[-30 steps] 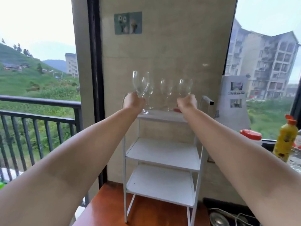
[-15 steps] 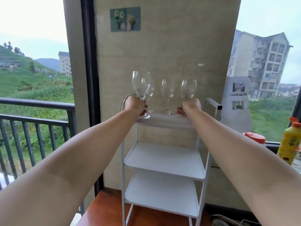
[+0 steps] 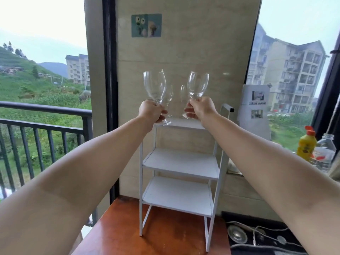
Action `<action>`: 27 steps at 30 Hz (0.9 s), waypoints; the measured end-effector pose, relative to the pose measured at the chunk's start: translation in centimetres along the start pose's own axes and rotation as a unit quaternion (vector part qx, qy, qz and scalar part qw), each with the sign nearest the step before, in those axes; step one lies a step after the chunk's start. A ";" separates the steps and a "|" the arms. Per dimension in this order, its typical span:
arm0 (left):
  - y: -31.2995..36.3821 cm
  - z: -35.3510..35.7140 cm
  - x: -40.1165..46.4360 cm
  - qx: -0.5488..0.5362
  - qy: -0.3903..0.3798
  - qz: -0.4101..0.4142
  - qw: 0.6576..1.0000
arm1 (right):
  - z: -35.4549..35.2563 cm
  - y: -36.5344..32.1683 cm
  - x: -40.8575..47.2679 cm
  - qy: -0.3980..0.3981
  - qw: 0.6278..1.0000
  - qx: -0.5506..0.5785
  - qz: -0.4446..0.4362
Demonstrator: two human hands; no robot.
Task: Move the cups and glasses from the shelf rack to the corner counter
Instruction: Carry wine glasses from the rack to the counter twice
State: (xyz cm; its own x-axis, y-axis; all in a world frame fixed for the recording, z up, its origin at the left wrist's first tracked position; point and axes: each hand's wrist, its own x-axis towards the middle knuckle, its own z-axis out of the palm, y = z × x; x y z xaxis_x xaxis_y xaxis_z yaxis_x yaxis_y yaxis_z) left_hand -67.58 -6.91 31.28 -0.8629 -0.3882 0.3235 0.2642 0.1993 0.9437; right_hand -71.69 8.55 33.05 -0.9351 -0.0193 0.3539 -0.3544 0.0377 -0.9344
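A white three-tier shelf rack stands on a reddish-brown counter against the tiled wall. My left hand grips the stem of a clear wine glass, lifted and tilted over the rack's top tier. My right hand grips the stem of a second wine glass, also raised above the top tier. Behind them two more clear glasses still stand on the top tier, partly hidden by the held ones and my hands. The two lower tiers hold nothing.
A yellow bottle with an orange cap and a clear bottle stand on the right sill. A dark stovetop with cables lies at the lower right. A black balcony railing runs outside the left window.
Both hands have lifted their wine glasses up off the rack's top tier; before, the glasses stood on it with my hands at their stems.
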 end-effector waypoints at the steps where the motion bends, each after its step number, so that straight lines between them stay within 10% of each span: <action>1: 0.1 -0.4 -0.9 -0.001 -0.001 0.001 1.000 | 0.0 -0.2 -1.0 -0.001 1.000 0.008 0.003; 14: -1.4 -2.4 -17.3 0.029 -0.113 -0.057 0.992 | -4.4 2.0 -21.2 0.111 0.977 0.099 0.155; 27: -9.4 10.1 -40.7 0.052 -0.338 -0.180 0.922 | -20.5 9.6 -45.4 0.339 0.895 0.081 0.279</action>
State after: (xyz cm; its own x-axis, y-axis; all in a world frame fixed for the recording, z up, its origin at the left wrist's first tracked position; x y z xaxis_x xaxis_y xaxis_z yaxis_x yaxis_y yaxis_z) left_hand -39.27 16.14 8.56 -0.9671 0.1973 -0.1609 -0.1050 0.2665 0.9581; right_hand -32.74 30.23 8.87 -0.7738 0.5697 -0.2768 0.1222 -0.2946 -0.9478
